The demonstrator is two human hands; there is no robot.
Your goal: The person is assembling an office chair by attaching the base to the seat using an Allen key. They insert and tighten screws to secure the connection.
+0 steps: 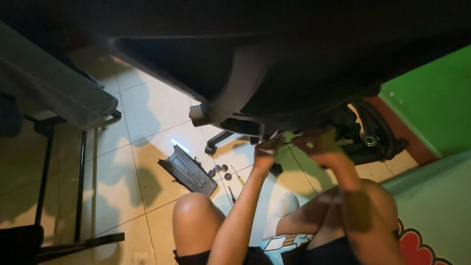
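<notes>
Head view looks down on a person sitting on the tiled floor under a tipped black office chair. Both hands reach up to the chair's underside mechanism: the left hand has its fingers curled against it, the right hand is bent close beside, but whether either holds anything cannot be told. On the floor lie a black plate, round black caps and a screwdriver.
</notes>
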